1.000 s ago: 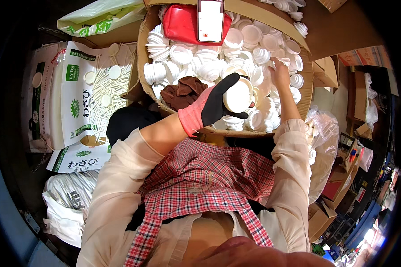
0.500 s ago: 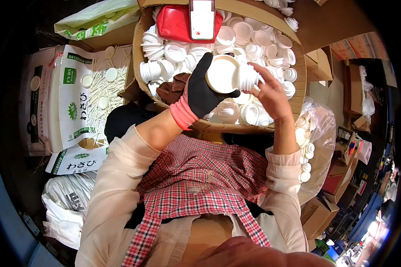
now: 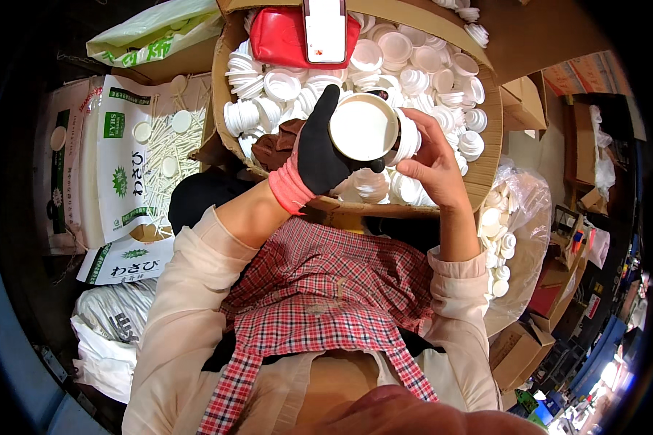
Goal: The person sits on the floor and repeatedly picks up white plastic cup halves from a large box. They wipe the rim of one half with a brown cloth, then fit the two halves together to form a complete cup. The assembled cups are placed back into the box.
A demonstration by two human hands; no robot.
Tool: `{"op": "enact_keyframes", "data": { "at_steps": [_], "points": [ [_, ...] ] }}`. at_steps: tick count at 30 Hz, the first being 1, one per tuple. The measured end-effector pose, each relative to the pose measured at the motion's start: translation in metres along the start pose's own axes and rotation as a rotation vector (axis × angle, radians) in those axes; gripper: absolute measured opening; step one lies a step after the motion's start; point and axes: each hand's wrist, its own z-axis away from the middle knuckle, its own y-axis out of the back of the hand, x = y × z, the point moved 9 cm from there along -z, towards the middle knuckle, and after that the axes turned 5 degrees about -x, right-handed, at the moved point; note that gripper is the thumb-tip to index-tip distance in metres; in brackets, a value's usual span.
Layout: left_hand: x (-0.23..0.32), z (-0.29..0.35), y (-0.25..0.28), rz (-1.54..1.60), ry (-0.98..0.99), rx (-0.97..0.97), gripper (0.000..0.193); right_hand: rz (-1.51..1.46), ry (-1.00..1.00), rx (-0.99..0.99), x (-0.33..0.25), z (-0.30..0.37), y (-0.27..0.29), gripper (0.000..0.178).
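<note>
My left hand (image 3: 319,151), in a black glove with a pink cuff, is closed round a round white plastic lid (image 3: 361,127), its broad face turned up. Against that lid's right side is a second white ribbed lid (image 3: 409,138), edge-on, with the fingers and thumb of my bare right hand (image 3: 440,161) curled about it. Whether the two lids are joined or merely touch, I cannot tell. Both hands are above a cardboard box (image 3: 492,138) heaped with similar white lids (image 3: 395,48). Brown crumpled material (image 3: 274,148) lies beside my gloved wrist.
A red pouch (image 3: 268,40) and a phone (image 3: 325,32) with a lit screen rest on the far part of the heap. To the left lie thin white sticks (image 3: 170,141) on printed sheeting. A clear bag (image 3: 526,239) of white lids stands at right.
The lids have shifted slightly left and down. The ribbed one has come closer alongside the broad lid, and my right fingers have moved in around it.
</note>
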Motion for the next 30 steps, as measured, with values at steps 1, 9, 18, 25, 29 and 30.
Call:
{"op": "enact_keyframes", "data": {
  "at_steps": [1,9,18,25,29,30],
  "points": [
    [0.000,-0.001,-0.006,0.201,0.058,0.008,0.059,0.014,0.018,-0.004,-0.006,0.001,-0.002,0.070],
    [0.007,-0.007,0.002,-0.487,0.033,-0.029,0.055,-0.148,-0.019,0.112,-0.004,0.005,0.026,0.069],
    [0.000,-0.006,0.000,0.255,0.181,0.048,0.039,-0.276,-0.040,0.052,-0.008,0.004,0.019,0.064],
    [0.013,-0.005,0.013,-0.947,-0.017,-0.033,0.049,-0.207,0.050,0.012,-0.006,0.003,0.013,0.068],
    [-0.011,-0.003,0.039,-0.411,0.190,0.115,0.054,-0.134,0.021,0.024,-0.003,0.001,0.012,0.070],
    [-0.012,-0.003,0.040,-0.363,0.199,0.132,0.053,-0.187,-0.013,0.011,-0.002,0.001,0.013,0.070]
  ]
}}
